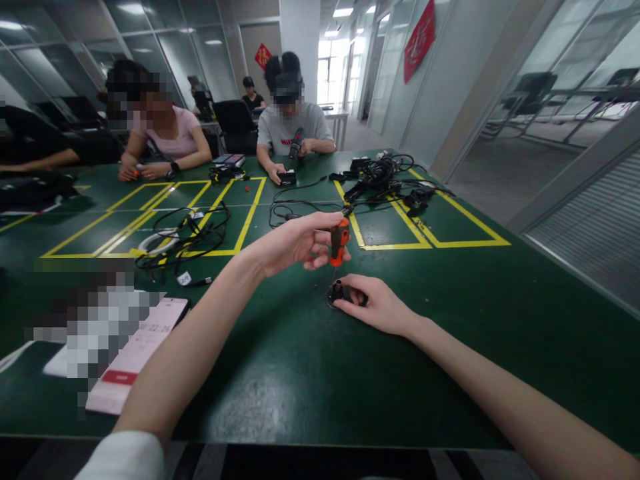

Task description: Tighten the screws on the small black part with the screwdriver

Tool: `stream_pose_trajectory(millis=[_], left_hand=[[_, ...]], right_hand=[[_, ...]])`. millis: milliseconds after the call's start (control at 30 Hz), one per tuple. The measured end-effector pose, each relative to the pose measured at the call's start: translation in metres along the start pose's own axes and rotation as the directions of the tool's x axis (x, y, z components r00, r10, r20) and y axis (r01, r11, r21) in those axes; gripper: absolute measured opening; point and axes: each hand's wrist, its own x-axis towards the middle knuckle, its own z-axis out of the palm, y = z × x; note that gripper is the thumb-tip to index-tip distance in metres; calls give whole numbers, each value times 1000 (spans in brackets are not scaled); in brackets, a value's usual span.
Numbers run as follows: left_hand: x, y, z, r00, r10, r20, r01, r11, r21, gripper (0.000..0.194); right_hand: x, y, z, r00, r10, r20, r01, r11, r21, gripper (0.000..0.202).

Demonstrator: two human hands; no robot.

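My left hand (305, 243) is closed on the orange and black handle of a screwdriver (339, 243), which stands nearly upright with its thin shaft pointing down. Below it, a small black round part (336, 293) rests on the green table (425, 387). My right hand (377, 303) pinches this part from the right side, thumb in front, with the other fingers curled behind. The shaft reaches down to the part; whether its tip touches a screw is too small to tell. A tiny dark piece (315, 286) lies just left of the part.
Coiled black and white cables (185, 233) lie to the left, and a heap of black cables (380, 177) lies at the far right. A phone (135, 360) is at the near left. Across the table, a person in grey (295, 127) holds a power drill (296, 142); another person in pink (173, 133) sits further left.
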Motion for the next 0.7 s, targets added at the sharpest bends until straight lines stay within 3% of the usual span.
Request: stream_pose_trajectory(millis=[200,367,467,567,700], left_hand=[[-2,3,1,997,55,-47,-49,991,128,46],[-6,8,11,977,180,-116,-134,936,325,38],[-9,8,22,952,286,-111,-187,828,528,35],[-11,6,31,899,406,-163,-161,654,739,27],[-10,4,34,885,437,-163,-108,532,840,34]], right_hand=[[0,0,-1,1000,15,11,-15,999,-41,22],[0,1,-1,1000,11,8,-11,999,-47,22],[0,0,-2,1000,11,9,-11,999,-51,20],[-1,-1,-2,1000,12,8,-11,999,-47,20],[-1,-1,-3,1000,4,9,-3,999,-53,17]])
